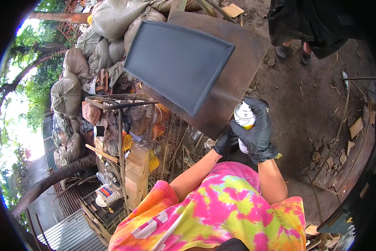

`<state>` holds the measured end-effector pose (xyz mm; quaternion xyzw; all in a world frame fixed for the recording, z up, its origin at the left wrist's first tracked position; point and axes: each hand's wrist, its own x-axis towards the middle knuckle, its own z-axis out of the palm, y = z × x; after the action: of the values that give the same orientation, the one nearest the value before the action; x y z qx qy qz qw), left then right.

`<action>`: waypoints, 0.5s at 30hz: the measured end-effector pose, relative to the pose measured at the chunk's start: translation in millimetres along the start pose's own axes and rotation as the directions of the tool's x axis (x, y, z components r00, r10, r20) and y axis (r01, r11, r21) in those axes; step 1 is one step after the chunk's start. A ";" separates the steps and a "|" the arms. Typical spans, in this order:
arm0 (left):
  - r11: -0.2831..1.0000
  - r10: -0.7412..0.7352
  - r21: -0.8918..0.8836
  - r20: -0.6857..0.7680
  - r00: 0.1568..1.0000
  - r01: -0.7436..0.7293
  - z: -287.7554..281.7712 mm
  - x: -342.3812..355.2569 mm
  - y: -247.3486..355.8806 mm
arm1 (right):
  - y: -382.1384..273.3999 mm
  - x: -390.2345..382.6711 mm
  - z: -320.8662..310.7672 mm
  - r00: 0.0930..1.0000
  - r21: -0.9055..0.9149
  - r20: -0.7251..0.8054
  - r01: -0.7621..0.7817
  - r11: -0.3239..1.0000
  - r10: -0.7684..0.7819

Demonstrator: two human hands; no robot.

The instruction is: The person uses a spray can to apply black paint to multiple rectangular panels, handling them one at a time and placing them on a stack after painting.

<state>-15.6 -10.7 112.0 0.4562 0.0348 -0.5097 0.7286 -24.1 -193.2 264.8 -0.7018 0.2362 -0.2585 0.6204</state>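
Observation:
My right hand [258, 131], in a black glove, is wrapped round a white and silver spray can [243, 113] with a yellow band. A faint mist drifts from the can's top toward a flat black panel [175, 62] with a raised rim. The panel lies on a rust-brown tabletop [242, 71] in front of me. My left hand [225, 142], also black-gloved, is low beside the can, close to the table's near edge. Its fingers are mostly hidden, so whether it touches the can or the table cannot be made out.
Another person in dark clothing and black shoes [283, 51] stands at the far right. Stuffed sacks [66, 94] are piled at the left. Nearer stands a metal rack [121, 104] crowded with bottles and a cardboard box [137, 171]. Wood scraps [356, 127] litter the dirt floor at right.

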 end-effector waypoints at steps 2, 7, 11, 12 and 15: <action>0.938 -0.175 -0.317 -0.082 0.981 0.140 -7.2 -6.8 -3.9 | -2.0 -8.3 1.3 0.992 0.049 0.090 -0.091 0.995 0.087; 0.989 -0.107 0.099 -0.020 0.994 0.108 0.1 -23.8 9.9 | -11.6 -28.7 -1.2 0.995 0.048 0.085 -0.058 0.997 0.054; 0.943 -0.146 0.317 0.133 0.980 0.098 10.2 -36.7 37.3 | -19.6 -38.7 -10.8 0.990 -0.041 0.125 0.063 0.997 -0.057; 0.916 -0.166 0.390 0.154 0.974 0.095 9.5 -38.3 43.2 | -21.2 -41.0 -13.1 0.989 -0.042 0.106 0.104 0.994 -0.099; 0.932 -0.334 -0.067 0.221 0.916 0.355 -1.7 -38.1 48.2 | -20.5 -40.7 -21.1 0.982 -0.004 0.186 0.017 1.000 -0.016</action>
<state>4.2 20.7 161.0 0.3486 0.0658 -0.6720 0.6501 -68.5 -180.0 284.4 -0.7265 0.1723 -0.1964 0.6355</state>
